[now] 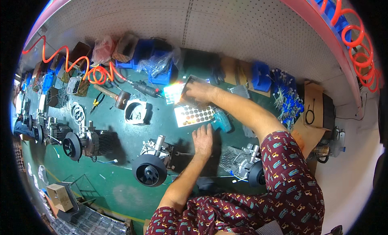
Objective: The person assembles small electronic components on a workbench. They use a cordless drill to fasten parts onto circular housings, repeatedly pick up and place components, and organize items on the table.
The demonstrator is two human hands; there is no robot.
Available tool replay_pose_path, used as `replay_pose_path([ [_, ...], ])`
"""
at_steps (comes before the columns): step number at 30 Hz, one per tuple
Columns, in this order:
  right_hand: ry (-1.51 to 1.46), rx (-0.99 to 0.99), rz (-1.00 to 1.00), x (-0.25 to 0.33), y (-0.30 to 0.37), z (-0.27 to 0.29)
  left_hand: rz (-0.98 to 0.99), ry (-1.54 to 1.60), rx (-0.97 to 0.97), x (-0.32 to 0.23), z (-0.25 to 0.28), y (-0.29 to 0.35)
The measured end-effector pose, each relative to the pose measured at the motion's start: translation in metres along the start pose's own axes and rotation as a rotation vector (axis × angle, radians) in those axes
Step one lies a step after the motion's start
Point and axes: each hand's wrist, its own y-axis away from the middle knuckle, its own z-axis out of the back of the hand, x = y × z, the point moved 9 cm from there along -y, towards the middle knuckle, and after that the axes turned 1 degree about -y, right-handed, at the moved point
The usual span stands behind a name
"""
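Observation:
My right hand reaches into a small open box at the back middle of the bench; its fingertips are hidden inside. My left hand lies on the green bench top, palm down, fingers stretched out and holding nothing. Just beyond its fingertips is a white sheet with rows of round dark stickers. A teal power driver lies right of the sheet. Left of my left hand stands a metal motor unit with a black fan wheel. Another finned unit sits to its right.
A wrench lies beside my left wrist. Further left are a round metal housing, a mallet, pliers and more fan units. Blue bins line the back. An orange coiled hose trails there. Wires pile at right.

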Motion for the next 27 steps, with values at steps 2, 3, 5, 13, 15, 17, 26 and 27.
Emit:
replay_pose_path([
  [2, -0.031, 0.033, 0.068, 0.015, -0.003, 0.009, 0.023, 0.005, -0.036, 0.006, 0.002, -0.001],
  [3, -0.028, 0.014, 0.058, 0.013, -0.001, 0.012, 0.025, 0.006, -0.053, 0.007, 0.003, -0.002],
  [5, -0.024, -0.025, 0.036, 0.007, 0.005, 0.017, 0.029, 0.011, -0.037, 0.008, -0.001, -0.003],
  [13, -1.545, -0.585, -0.692, -0.045, 0.096, 0.062, 0.072, -0.108, 0.096, 0.005, -0.007, -0.015],
  [15, -1.814, -0.692, -0.616, -0.031, 0.137, 0.085, 0.079, -0.089, 0.076, 0.003, -0.019, -0.024],
  [17, -2.035, -0.760, -0.471, -0.021, 0.189, 0.091, 0.057, -0.169, 0.066, -0.009, -0.028, -0.029],
  [26, -2.535, -1.212, -0.354, 0.028, 0.382, 0.088, -0.033, -0.280, 0.158, -0.023, -0.021, -0.056],
  [27, -2.528, -1.230, -0.292, 0.028, 0.395, 0.077, -0.051, -0.284, 0.183, -0.029, -0.010, -0.050],
])
